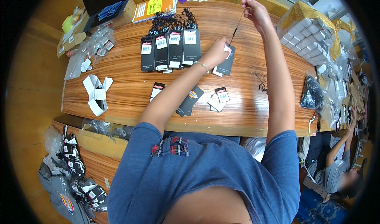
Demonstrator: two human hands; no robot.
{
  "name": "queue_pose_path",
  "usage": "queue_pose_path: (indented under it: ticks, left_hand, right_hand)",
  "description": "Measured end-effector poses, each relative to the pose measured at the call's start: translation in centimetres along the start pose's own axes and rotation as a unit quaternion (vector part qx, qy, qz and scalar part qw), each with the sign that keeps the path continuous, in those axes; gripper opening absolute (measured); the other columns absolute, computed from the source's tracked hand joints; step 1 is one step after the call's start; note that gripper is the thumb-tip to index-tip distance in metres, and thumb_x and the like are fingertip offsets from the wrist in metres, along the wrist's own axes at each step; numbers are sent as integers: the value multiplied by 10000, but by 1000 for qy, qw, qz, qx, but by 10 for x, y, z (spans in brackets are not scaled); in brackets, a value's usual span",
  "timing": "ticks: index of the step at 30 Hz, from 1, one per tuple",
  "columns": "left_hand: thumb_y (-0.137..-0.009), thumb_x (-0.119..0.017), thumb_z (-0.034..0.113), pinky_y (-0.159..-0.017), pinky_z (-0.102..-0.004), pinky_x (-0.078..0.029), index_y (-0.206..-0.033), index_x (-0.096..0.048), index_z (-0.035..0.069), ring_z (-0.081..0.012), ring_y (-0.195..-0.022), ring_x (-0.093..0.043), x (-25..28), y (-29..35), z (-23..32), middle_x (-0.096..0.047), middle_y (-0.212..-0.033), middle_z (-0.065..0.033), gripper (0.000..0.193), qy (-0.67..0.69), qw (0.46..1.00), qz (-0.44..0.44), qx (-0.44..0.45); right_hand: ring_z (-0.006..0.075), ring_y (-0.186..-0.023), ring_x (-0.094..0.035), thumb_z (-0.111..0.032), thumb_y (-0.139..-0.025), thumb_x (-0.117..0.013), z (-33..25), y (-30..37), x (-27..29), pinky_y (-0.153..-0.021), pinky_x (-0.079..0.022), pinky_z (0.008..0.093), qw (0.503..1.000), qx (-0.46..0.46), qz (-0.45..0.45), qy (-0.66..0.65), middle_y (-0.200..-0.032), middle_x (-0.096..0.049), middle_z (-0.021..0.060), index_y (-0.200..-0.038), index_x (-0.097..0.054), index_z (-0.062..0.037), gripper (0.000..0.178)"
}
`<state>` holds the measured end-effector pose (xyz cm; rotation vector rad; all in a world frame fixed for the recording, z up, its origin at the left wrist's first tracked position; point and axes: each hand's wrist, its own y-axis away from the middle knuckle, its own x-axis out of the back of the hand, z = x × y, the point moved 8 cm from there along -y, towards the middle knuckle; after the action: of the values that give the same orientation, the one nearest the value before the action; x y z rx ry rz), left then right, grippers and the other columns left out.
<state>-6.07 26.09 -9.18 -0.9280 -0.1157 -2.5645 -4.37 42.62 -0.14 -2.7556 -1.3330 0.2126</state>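
My left hand [215,53] is closed on a dark hang tag [227,63] with a white tag partly showing beneath it. From the top of that tag a thin black string [236,29] runs taut up to my right hand [256,14], which is raised and pinches the string's far end. Left of my left hand lie several piles of finished-looking dark hang tags [161,57] with barcode stickers, their black strings bunched at the far side. Closer to me are small white tags [217,104] and loose dark tags [192,97], partly covered by my left forearm.
A white ribbon roll [96,94] and a clear plastic bag [95,43] lie at the left. Loose black strings [261,82] and a bag of black strings [312,92] are on the right, near a box of small white boxes [304,34]. A co-worker [336,164] sits far right.
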Motion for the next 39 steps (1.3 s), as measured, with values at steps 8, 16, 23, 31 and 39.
queue_pose_path:
  ticks: [8, 16, 23, 31, 39]
  left_hand:
    - [-756, -627, 157, -1001, -391, -293, -1272, -313, -23, -353, -1177, -315, 35, 90, 56, -340, -1260, -218, 631, -102, 984, 91, -113]
    - [-724, -650, 156, -923, -362, -358, -1142, -528, 60, -282, -1051, -444, 72, 182, 8, -519, -1096, -103, 446, -118, 993, 17, -15]
    - [-539, -761, 101, -897, -348, -380, -1140, -559, 147, -237, -993, -450, 59, 167, -6, -499, -1057, -59, 636, -132, 980, -143, -24]
    - [-482, -779, 106, -885, -348, -381, -1022, -561, 80, -244, -976, -428, 58, 151, -9, -480, -1009, -53, 583, -153, 971, -160, -92]
    - [-709, -654, 1, -765, -252, -453, -1068, -496, 21, -140, -854, -552, 69, 169, -19, -558, -991, -75, 393, 218, 963, -145, 70]
  right_hand:
    - [64, -572, -449, -225, -885, -447, 93, -40, -1, -532, -397, 216, 986, -156, -29, 47, -698, -531, -32, -863, -593, -90, 200]
    - [119, -719, -552, -204, -860, -505, 127, -64, 9, -630, -442, 241, 978, -163, 38, 126, -881, -587, 51, -1071, -552, -49, 266]
    - [137, -824, -547, -190, -836, -551, 56, 73, -46, -715, -430, 264, 921, 59, -235, 304, -980, -592, 53, -1129, -538, -48, 326]
    - [271, -913, -507, -79, -606, -727, 49, 232, -89, -805, -421, 344, 855, 10, -279, 437, -957, -519, 101, -982, -589, -53, 401]
    - [135, -644, -460, -84, -692, -686, 50, 234, -76, -596, -389, 269, 920, -92, -190, 329, -704, -512, 19, -929, -609, -48, 252]
